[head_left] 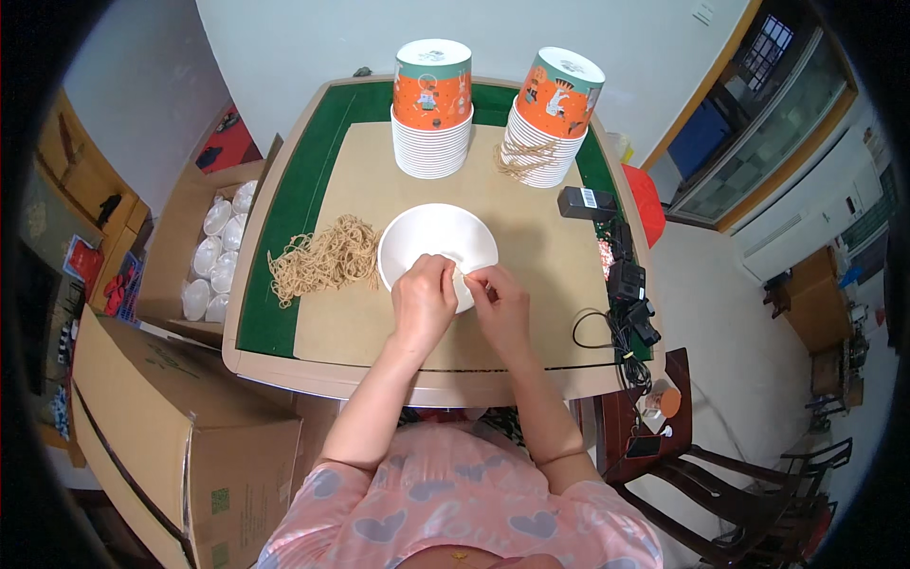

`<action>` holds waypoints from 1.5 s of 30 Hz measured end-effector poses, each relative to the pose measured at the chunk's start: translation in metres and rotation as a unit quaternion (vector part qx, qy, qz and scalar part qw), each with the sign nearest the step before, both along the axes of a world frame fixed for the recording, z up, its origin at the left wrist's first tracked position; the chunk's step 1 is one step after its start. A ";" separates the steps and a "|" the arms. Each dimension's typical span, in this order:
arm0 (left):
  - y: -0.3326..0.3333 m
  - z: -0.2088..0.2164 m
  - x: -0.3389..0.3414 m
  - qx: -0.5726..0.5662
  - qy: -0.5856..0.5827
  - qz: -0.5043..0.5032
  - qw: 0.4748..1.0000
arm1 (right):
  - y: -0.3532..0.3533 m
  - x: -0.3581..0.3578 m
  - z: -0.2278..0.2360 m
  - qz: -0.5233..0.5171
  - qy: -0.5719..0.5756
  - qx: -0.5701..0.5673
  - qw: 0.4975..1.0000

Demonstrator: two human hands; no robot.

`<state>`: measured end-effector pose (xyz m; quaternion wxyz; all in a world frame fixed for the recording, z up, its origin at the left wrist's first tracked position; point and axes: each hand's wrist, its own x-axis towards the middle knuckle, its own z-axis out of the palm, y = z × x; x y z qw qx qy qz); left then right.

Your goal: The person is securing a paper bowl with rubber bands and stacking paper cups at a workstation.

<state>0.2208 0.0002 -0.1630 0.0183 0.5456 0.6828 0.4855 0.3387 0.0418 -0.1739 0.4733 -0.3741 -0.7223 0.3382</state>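
A white paper bowl [431, 237] lies on its side on the tan mat [531, 256], its opening toward me. My left hand [422, 302] and my right hand [500, 303] both pinch its near rim, fingers closed on the edge. A loose heap of tan strings [324, 258] lies just left of the bowl. At the back stand two stacks of white bowls, one [432, 112] at centre and one [552, 119] to the right, each topped with an orange and green printed bowl. A few strings [521, 159] hang on the right stack.
An open cardboard box [169, 248] with white bowls [216, 261] sits left of the table. A large closed carton [161, 427] stands at lower left. Black devices [586, 201] and cables [621, 327] line the right edge. A dark wooden chair [749, 493] stands at lower right.
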 end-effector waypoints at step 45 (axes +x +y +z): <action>-0.014 0.047 -0.006 -0.194 -0.099 -0.150 0.965 | 0.016 0.026 0.007 0.055 0.087 -0.187 0.977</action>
